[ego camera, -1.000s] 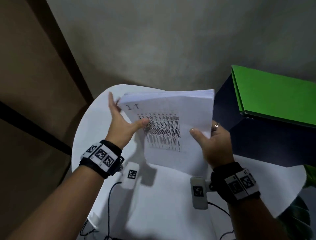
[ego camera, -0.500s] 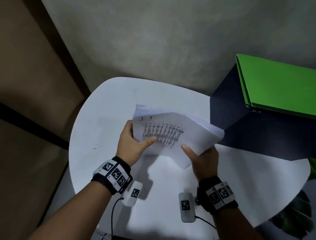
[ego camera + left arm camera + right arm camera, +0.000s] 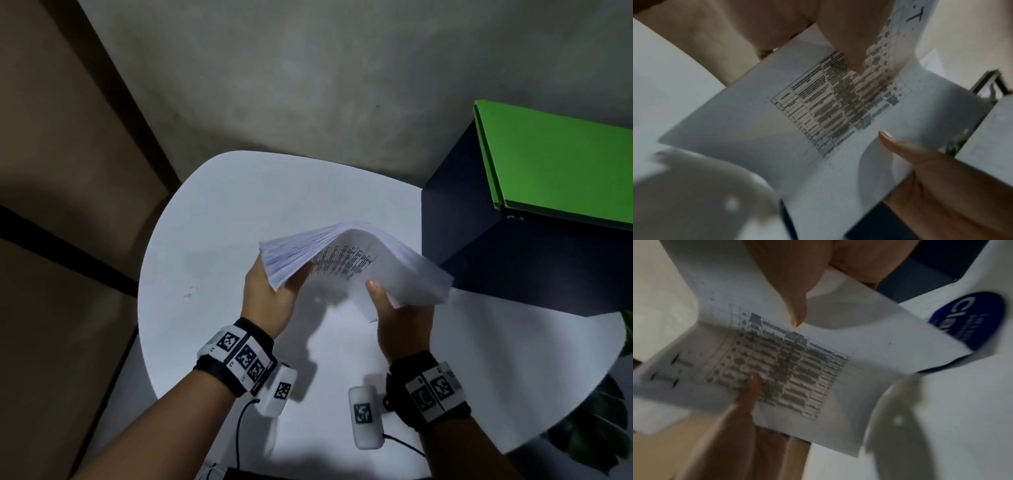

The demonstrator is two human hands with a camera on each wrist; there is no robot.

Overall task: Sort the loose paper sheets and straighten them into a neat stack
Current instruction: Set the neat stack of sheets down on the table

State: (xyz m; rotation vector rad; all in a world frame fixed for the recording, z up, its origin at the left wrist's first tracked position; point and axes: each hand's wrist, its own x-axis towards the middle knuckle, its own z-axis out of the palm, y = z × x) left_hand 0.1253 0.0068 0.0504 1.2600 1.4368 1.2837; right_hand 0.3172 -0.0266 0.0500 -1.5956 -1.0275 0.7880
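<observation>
Two hands are seen raised above the white table (image 3: 212, 240), a bowed paper stack (image 3: 387, 267) held between them. The left hand (image 3: 270, 301) is clamped on the stack's left end, the thumb laid on the printed grid. The right hand (image 3: 404, 325) is clamped on the lower right edge. Bare tabletop is left beyond the left hand; a dark box (image 3: 513, 270) bearing a green folder (image 3: 561, 168) is set just right of the right hand. The fingers behind the sheets are hidden.

in front of me white round table (image 3: 212, 240). on its right side dark blue box (image 3: 507, 260), green folder (image 3: 561, 164) lying on top. leafy plant (image 3: 589, 435) below table edge, right.
</observation>
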